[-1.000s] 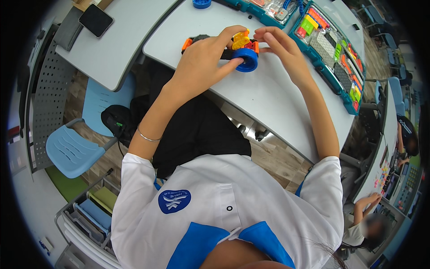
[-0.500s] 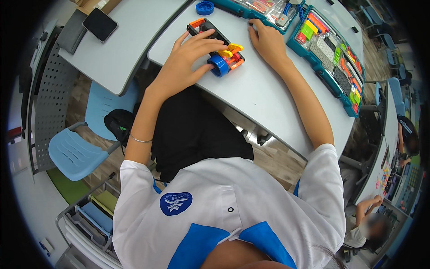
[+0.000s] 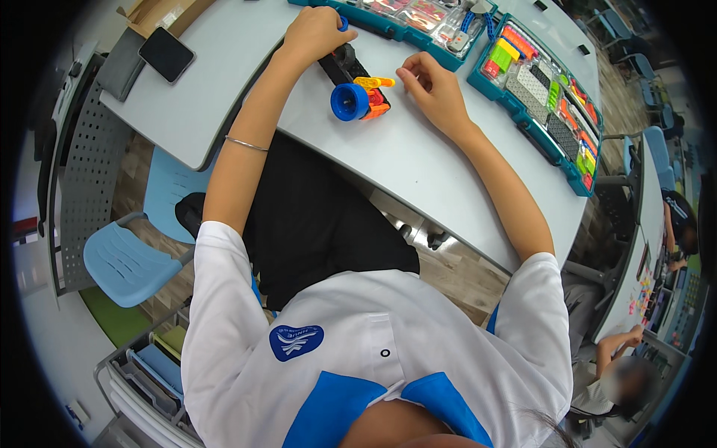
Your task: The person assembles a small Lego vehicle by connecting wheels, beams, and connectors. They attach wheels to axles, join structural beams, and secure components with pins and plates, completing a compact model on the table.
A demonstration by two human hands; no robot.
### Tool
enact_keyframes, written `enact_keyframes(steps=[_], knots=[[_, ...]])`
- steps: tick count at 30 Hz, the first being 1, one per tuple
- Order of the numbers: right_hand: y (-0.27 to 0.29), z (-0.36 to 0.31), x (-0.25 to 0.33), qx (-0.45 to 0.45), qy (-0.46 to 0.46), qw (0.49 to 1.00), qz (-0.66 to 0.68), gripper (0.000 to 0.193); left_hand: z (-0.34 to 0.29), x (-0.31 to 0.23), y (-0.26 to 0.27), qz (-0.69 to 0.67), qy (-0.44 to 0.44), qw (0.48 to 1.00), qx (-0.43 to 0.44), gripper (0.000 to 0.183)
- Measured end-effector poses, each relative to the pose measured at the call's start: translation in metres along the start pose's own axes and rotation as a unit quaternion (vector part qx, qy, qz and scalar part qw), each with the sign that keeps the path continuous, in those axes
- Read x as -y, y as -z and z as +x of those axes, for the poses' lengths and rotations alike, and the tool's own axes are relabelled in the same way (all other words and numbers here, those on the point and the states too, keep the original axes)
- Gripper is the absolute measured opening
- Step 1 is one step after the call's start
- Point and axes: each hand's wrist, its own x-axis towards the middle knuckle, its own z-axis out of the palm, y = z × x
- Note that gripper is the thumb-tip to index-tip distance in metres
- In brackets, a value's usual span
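Observation:
A small toy vehicle (image 3: 362, 95) of black, orange and yellow building pieces rests near the table's front edge, with a blue wheel (image 3: 349, 102) on its near side. My left hand (image 3: 314, 35) is closed at the vehicle's far end, its fingers on a second blue wheel (image 3: 343, 24), which is mostly hidden behind them. My right hand (image 3: 437, 89) hovers to the right of the vehicle with fingers curled and thumb and forefinger close together. Whatever may sit between those fingertips is too small to make out.
Teal cases of colourful building parts (image 3: 545, 97) lie open along the table's far and right sides. A phone (image 3: 167, 54) lies on the neighbouring table at left, near a cardboard box (image 3: 164, 15). Blue chairs (image 3: 133, 263) stand below. Another person (image 3: 620, 381) sits at far right.
My left hand has moved from atop the vehicle to the blue wheel beyond it. My right hand has drawn nearer to me, fingers curling. The vehicle has shifted slightly left.

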Motion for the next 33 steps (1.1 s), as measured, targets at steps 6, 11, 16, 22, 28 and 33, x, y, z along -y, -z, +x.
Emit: enact_keyframes(steps=[6,11,16,22,28,33], knots=[[0.002,0.002,0.001,0.026,0.001,0.999,-0.026,0.021,0.013,-0.003,-0.002,0.039,0.076,0.996,0.027,0.027],[0.003,0.001,0.006,0.042,0.008,0.998,-0.041,0.021,0.008,0.007,-0.007,-0.012,0.064,0.998,-0.009,0.024],[0.002,0.002,0.005,0.040,0.005,0.998,-0.053,0.020,-0.008,0.015,-0.006,-0.111,0.038,0.990,-0.074,0.026],[0.006,0.003,0.005,0.039,-0.094,0.978,0.184,0.017,-0.025,-0.012,0.015,-0.241,-0.070,0.965,-0.072,0.024],[0.012,0.007,0.002,0.080,-0.167,0.897,0.401,0.021,-0.055,-0.030,0.016,-0.112,-0.235,0.965,0.026,0.022],[0.015,0.007,0.010,0.100,-0.230,0.842,0.478,0.026,-0.067,-0.035,0.010,-0.060,-0.281,0.955,-0.069,0.017]])
